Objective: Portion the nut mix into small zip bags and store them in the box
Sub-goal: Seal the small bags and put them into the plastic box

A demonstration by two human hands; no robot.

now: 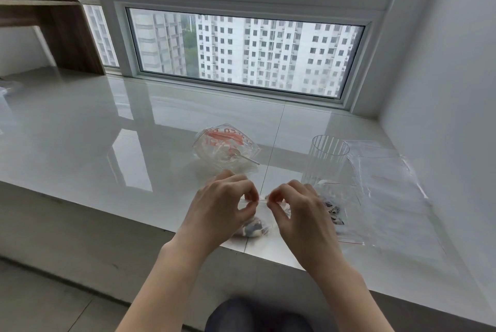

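At the sill's (80, 144) near edge, both hands' fingers (248, 193) pinching the small zip bag's (253, 227) top.

We saw the left hand (220, 204) and the right hand (298, 207) pinching the top edge of a small zip bag (255, 227) holding nuts, at the front of the glossy sill (107, 144); a ribbed clear cup (326, 162) stood just behind; a red-printed bag (225, 146) lay farther back.
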